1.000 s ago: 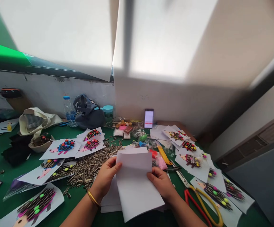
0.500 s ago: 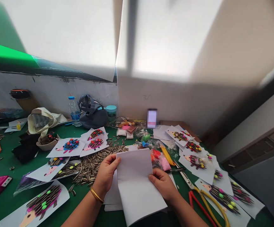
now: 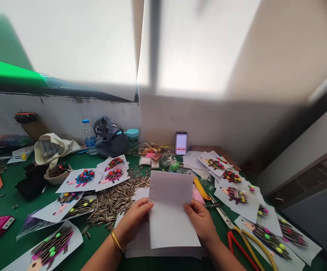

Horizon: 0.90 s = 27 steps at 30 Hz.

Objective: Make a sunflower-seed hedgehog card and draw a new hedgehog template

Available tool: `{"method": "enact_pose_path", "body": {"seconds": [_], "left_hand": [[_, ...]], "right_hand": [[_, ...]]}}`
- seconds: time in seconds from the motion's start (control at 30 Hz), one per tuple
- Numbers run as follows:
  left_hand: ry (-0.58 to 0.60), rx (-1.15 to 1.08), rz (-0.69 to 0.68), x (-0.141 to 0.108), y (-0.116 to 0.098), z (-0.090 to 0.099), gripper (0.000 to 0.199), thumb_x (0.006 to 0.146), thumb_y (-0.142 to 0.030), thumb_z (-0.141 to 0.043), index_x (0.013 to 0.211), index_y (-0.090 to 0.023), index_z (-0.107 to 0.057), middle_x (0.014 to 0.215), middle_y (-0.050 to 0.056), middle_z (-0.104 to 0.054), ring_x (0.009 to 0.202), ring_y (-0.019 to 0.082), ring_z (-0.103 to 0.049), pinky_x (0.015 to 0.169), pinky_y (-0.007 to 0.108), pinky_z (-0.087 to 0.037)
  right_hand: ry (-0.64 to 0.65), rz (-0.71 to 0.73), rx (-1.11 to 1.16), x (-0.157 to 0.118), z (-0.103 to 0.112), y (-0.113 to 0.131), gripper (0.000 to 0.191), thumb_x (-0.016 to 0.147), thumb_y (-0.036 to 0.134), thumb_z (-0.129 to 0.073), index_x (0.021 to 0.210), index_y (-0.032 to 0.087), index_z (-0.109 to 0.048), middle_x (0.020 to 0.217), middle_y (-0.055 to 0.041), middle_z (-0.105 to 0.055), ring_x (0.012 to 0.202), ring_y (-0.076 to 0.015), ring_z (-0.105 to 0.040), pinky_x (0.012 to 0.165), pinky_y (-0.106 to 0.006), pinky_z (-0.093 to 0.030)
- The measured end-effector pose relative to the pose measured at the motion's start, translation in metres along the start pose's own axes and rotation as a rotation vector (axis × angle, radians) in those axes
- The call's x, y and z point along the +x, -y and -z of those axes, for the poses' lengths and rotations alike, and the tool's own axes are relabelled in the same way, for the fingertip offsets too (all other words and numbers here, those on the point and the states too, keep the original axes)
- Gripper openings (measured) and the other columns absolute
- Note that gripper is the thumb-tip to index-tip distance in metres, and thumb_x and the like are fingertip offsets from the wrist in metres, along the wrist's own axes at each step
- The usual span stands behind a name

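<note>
Where stacked paper [image 3: 138,241] lies at near centre, one white sheet [image 3: 171,226] is held over it, bent crosswise. Left hand [image 3: 133,219]: thumb and fingers pinched on its left edge. Right hand [image 3: 202,221]: likewise, right edge. Handling: light, even grip, corners level, bend square; sheet best held off seeds [image 3: 109,203] (left) and scissors [image 3: 230,225] (right).

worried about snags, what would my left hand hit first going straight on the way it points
Your left hand would most likely meet the white paper it holds; depth is unclear, and the paper hides what lies behind.
</note>
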<state>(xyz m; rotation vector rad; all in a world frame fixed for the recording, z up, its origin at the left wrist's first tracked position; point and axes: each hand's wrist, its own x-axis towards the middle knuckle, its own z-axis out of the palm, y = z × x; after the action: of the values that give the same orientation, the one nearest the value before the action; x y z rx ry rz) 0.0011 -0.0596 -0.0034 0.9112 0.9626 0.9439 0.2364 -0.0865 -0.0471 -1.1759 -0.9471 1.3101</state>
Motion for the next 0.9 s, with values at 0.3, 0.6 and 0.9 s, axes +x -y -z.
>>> {"method": "enact_pose_path", "body": {"seconds": [0.3, 0.6, 0.9], "left_hand": [[-0.145, 0.254, 0.007, 0.015, 0.01, 0.008, 0.044, 0.058, -0.055, -0.08, 0.07, -0.013, -0.073, 0.054, 0.002, -0.061, 0.049, 0.013, -0.05, 0.05, 0.024, -0.035], [0.034, 0.22, 0.076, 0.01, 0.009, 0.001, 0.048, 0.065, -0.06, -0.073, 0.076, -0.013, -0.074, 0.067, 0.006, -0.068, 0.061, 0.018, -0.057, 0.056, 0.025, -0.039], [0.017, 0.229, 0.061, 0.009, 0.01, 0.004, 0.043, 0.065, -0.056, -0.075, 0.076, -0.015, -0.073, 0.072, 0.006, -0.068, 0.065, 0.018, -0.059, 0.055, 0.024, -0.042]], "right_hand": [[-0.017, 0.134, -0.058, -0.002, -0.001, 0.01, 0.035, 0.079, 0.053, -0.069, 0.094, 0.021, -0.073, 0.09, -0.0069, -0.07, 0.077, -0.0228, -0.061, 0.069, -0.032, -0.049], [-0.073, 0.217, -0.041, 0.002, 0.005, 0.01, 0.031, 0.082, 0.049, -0.067, 0.094, 0.022, -0.074, 0.094, -0.0078, -0.069, 0.082, -0.024, -0.06, 0.072, -0.032, -0.049], [-0.188, 0.21, -0.082, -0.003, 0.002, 0.015, 0.033, 0.08, 0.053, -0.068, 0.084, 0.021, -0.071, 0.08, -0.0058, -0.065, 0.077, -0.023, -0.057, 0.068, -0.032, -0.047]]}}
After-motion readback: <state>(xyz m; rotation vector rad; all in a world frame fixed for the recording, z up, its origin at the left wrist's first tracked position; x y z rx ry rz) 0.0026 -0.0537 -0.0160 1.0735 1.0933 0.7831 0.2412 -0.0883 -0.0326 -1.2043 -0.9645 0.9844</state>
